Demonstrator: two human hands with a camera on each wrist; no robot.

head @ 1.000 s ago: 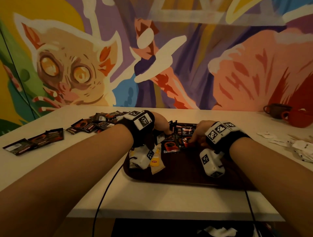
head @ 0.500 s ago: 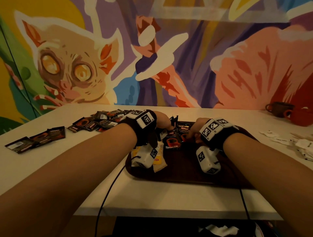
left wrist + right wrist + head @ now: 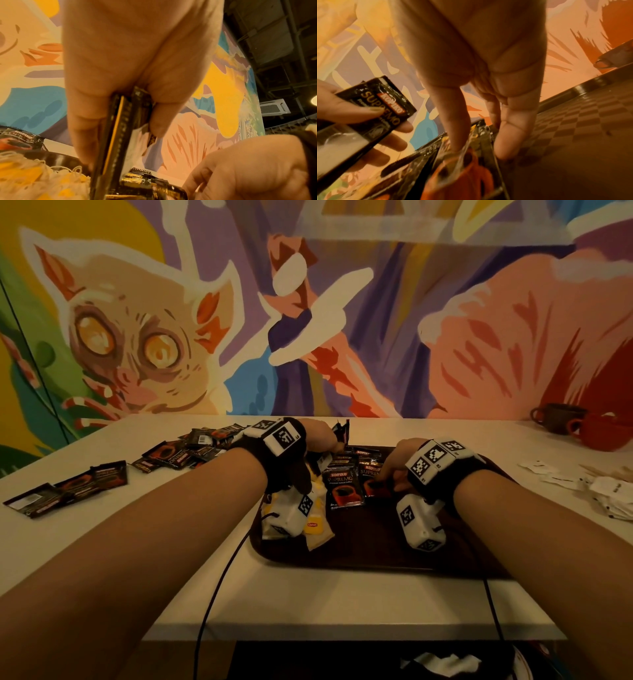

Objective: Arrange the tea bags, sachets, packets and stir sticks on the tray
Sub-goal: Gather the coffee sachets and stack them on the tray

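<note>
Behind white table (image 3: 342,604), painted mural wall (image 3: 445,320); dark tray (image 3: 359,549) on tabletop.

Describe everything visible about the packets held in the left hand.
The left hand pinches a few black, glossy foil coffee packets between thumb and fingers, stacked face to face and held edge-on, above the tray's far left part. The front one reads Kopiko Supremo, with serrated ends. The exact count is unclear.

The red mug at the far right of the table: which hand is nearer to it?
Right. The right hand rests on packets mid-tray, closer to the red mug; the left hand holds a packet farther left.
</note>
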